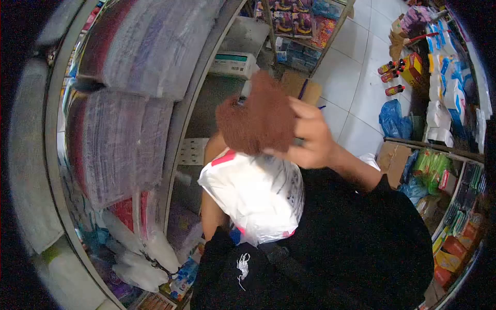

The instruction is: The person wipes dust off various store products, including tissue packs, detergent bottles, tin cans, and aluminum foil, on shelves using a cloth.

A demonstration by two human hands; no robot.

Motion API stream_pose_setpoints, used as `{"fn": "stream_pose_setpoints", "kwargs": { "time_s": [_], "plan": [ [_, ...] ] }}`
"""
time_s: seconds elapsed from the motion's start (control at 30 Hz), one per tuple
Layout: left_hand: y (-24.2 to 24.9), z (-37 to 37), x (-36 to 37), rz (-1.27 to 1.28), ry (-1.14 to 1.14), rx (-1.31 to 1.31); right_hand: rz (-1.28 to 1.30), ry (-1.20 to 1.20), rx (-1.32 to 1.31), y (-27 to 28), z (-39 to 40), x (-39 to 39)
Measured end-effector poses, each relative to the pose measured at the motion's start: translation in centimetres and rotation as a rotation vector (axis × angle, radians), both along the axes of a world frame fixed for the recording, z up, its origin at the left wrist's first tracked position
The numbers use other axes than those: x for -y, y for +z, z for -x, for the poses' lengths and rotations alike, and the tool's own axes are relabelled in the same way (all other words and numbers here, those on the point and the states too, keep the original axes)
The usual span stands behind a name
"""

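My right hand (312,135) has its fingers closed on a brown cloth (266,116), bunched and fuzzy in texture. Just below the cloth, a white plastic-wrapped package (253,194) with red-pink corners rests against my chest. Its upper end meets or passes behind the cloth. My left forearm (211,214) runs up along the package's left side. Only a little skin near my left hand (213,146) shows beside the cloth; the fingers are hidden behind the cloth and package.
Stacks of plastic-wrapped packs (129,139) fill the shelf on the left. A white-and-green box (232,64) stands on a shelf ahead. Bottles (391,72) and a blue plastic bag (393,119) are on the tiled floor (351,77). Shelved goods line the right.
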State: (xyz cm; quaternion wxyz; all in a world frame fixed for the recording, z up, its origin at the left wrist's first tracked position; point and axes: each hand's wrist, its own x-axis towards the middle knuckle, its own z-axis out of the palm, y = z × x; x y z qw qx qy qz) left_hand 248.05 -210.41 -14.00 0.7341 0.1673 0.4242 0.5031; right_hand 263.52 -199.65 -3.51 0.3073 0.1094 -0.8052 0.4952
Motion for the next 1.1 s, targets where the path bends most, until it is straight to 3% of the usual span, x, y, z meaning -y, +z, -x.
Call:
{"fn": "stream_pose_setpoints", "kwargs": {
  "time_s": [0.1, 0.17, 0.27, 0.3, 0.37, 0.43, 0.47, 0.53, 0.6, 0.67, 0.8, 0.87, 0.93, 1.03, 1.1],
  "plan": [
    [0.7, 0.4, -0.3, -0.034, -0.166, -0.021, -0.259, 0.054, -0.192, 1.8, -0.8, 0.2],
    [1.6, 0.3, -0.6, -0.126, -0.151, -0.152, -0.364, 0.122, -0.318, 2.5, -1.5, 1.0],
    [3.0, -1.6, 1.0, -0.395, 0.158, -0.456, -0.079, 0.539, -0.231, 3.1, -2.8, 2.4],
    [3.5, -2.2, 1.2, -0.201, 0.224, -0.212, -0.103, 0.619, -0.228, 2.9, -3.0, 3.3],
    [-2.3, -0.4, 0.6, -0.027, 0.160, 0.073, -0.197, 0.684, -0.182, 2.1, -2.6, 4.7],
    [-0.3, -0.7, -0.4, 0.089, 0.016, 0.314, -0.337, 0.648, -0.102, 0.7, -1.4, 5.3],
    [0.5, -1.0, -0.7, 0.133, -0.024, 0.252, -0.317, 0.612, -0.113, 0.9, -1.2, 5.6],
    [3.2, -1.5, -1.6, 0.221, -0.099, 0.120, -0.517, 0.403, -0.211, 1.6, -0.5, 5.2],
    [8.6, -5.8, 0.3, -0.166, 0.269, -0.246, -0.596, 0.183, -0.275, 2.3, 1.2, 4.2],
    [10.6, -7.7, 1.6, -0.319, 0.423, -0.511, -0.643, 0.024, -0.190, 4.0, 2.6, 2.3],
    [11.5, -6.8, 3.8, -0.121, 0.283, -0.850, -0.614, 0.102, -0.151, 2.9, 2.8, 2.0],
    [11.3, -6.7, 3.9, -0.137, 0.325, -0.776, -0.584, 0.212, -0.207, 2.3, 1.3, 3.5],
    [9.7, -6.7, 3.3, -0.267, 0.479, -0.458, -0.552, 0.358, -0.163, 2.3, -0.4, 4.7],
    [-2.3, -1.1, 1.8, -0.208, -0.020, 0.081, -0.555, 0.479, -0.097, 1.6, -1.5, 5.3],
    [-2.3, -1.3, 2.0, -0.203, 0.084, 0.173, -0.542, 0.458, -0.079, 1.3, -1.5, 5.2]
  ]
}}
